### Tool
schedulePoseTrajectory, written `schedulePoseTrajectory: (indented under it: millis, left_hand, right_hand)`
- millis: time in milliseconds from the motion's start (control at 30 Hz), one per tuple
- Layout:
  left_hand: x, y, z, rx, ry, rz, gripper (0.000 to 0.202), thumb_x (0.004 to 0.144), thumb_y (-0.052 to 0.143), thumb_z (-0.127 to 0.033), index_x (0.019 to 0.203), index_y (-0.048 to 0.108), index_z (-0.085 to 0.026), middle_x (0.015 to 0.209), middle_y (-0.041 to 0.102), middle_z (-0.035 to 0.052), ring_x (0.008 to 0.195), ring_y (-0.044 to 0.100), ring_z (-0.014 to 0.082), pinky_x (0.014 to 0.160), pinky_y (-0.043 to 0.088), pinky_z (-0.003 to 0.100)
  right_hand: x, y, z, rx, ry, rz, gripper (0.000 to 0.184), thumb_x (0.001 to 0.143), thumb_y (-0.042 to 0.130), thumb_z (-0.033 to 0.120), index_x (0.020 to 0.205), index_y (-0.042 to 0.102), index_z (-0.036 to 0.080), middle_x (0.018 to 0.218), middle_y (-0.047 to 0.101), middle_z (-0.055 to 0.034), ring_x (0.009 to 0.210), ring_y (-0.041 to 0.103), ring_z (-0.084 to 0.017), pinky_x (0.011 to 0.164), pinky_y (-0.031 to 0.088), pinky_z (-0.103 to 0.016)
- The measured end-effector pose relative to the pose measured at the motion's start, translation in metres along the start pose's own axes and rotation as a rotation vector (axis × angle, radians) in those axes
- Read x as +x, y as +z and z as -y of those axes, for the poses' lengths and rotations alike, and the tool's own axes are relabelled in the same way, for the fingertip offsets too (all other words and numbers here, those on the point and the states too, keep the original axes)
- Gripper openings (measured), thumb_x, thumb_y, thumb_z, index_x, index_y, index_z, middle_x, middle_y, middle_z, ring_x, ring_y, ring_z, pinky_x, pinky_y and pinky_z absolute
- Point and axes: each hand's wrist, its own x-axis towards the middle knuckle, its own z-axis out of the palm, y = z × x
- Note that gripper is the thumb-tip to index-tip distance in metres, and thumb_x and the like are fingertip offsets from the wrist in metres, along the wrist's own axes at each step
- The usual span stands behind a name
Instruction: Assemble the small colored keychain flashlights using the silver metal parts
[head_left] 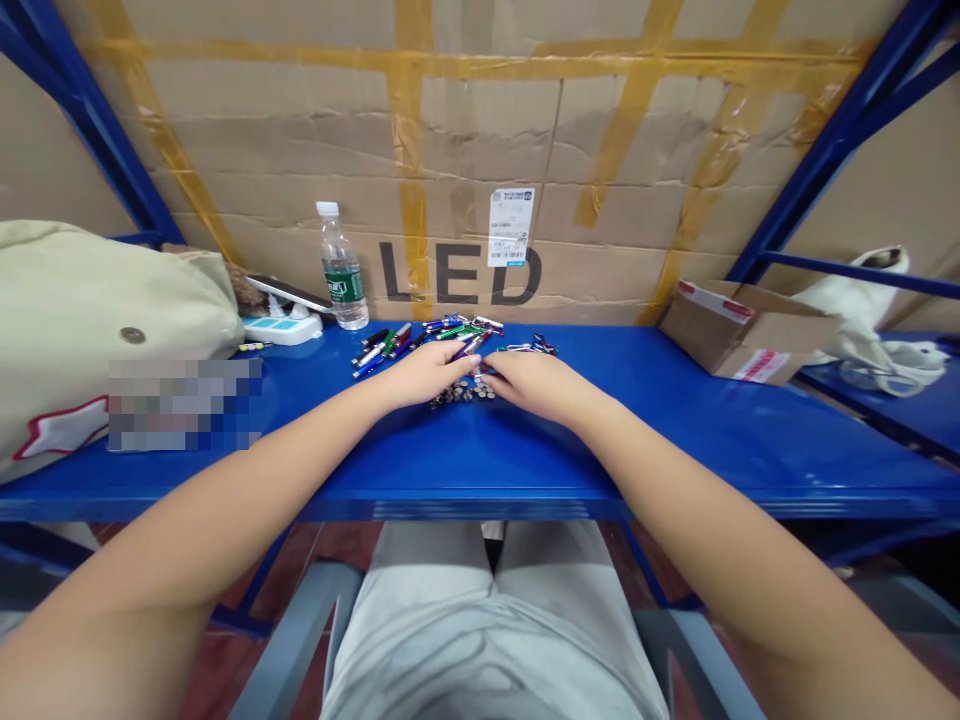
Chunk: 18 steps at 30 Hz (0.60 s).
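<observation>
My left hand [427, 374] is closed, thumb and fingers around a slim purple-red metallic tube [471, 345]. Close beside it, my right hand [534, 380] is bent with its fingertips pinched together; whatever it grips is too small and hidden to make out. Below the fingertips, several small round silvery discs [480, 392] like button cells lie on the blue table. A loose pile of slim coloured metallic tubes [382, 346] lies behind my left hand. More small shiny pieces [534, 345] sit behind the right one.
A water bottle [343, 275] stands at the back beside a white power strip [281, 328]. A cream bag [105, 310] takes up the table's left side. At right are an open cardboard box [739, 325] and a white cloth bag [862, 295]. Blue frame posts and a large carton [300, 130] enclose the back.
</observation>
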Motion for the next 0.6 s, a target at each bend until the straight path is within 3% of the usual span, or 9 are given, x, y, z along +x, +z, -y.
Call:
schedulePoseTrajectory:
  millis: [200, 433, 600]
  left_hand:
    - [0.001, 0.003, -0.002, -0.091, -0.066, 0.000, 0.034, 0.085, 0.042, -0.046, 0.068, 0.045, -0.017, 0.062, 0.043, -0.0028, 0.060, 0.039, 0.0117, 0.059, 0.035, 0.025]
    - [-0.001, 0.007, -0.002, -0.361, -0.183, 0.027, 0.034, 0.086, 0.045, -0.047, 0.067, 0.040, -0.019, 0.052, 0.038, -0.0047, 0.047, 0.033, 0.0097, 0.048, 0.028, 0.024]
    - [0.000, 0.011, -0.001, -0.301, -0.183, -0.005, 0.032, 0.087, 0.044, -0.044, 0.069, 0.044, -0.018, 0.053, 0.041, -0.0045, 0.048, 0.038, 0.0104, 0.047, 0.031, 0.023]
  right_hand:
    - [0.004, 0.009, 0.010, -0.259, 0.072, 0.029, 0.037, 0.093, 0.030, 0.031, 0.104, 0.058, 0.009, 0.079, 0.068, -0.0174, 0.072, 0.065, -0.029, 0.060, 0.039, -0.032]
    - [0.006, 0.011, 0.009, -0.272, 0.082, -0.029, 0.041, 0.092, 0.029, 0.034, 0.104, 0.059, 0.009, 0.077, 0.069, -0.0177, 0.071, 0.065, -0.028, 0.059, 0.038, -0.031]
    - [0.007, 0.011, 0.012, -0.246, 0.094, -0.020, 0.036, 0.091, 0.033, 0.030, 0.099, 0.061, 0.009, 0.077, 0.069, -0.0182, 0.072, 0.066, -0.028, 0.060, 0.039, -0.031]
